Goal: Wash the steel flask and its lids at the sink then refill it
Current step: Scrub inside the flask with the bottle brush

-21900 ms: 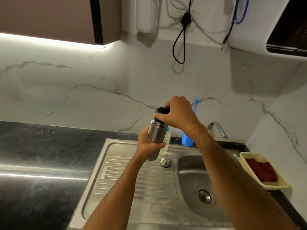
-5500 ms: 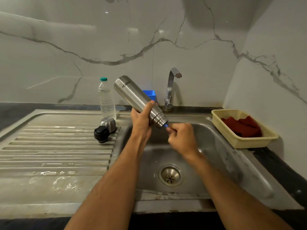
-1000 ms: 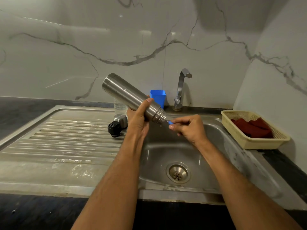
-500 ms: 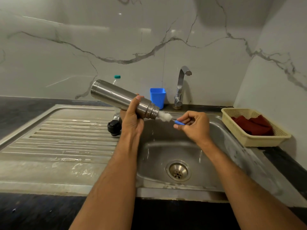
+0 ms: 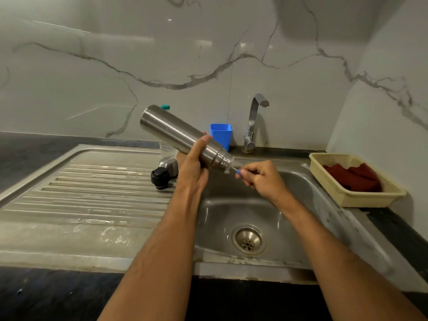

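Gripping steel flask (image 5: 178,134) (lettering unreadable)

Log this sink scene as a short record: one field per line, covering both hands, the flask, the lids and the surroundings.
left hand: grips the steel flask, tilted mouth-down over the sink basin
right hand: pinches the blue brush handle at the flask mouth; bristles hidden
lids: black lid and steel cap on the drainboard
tap: no water seen running
behind: blue cup, plastic bottle
right: yellow basket holding a red cloth
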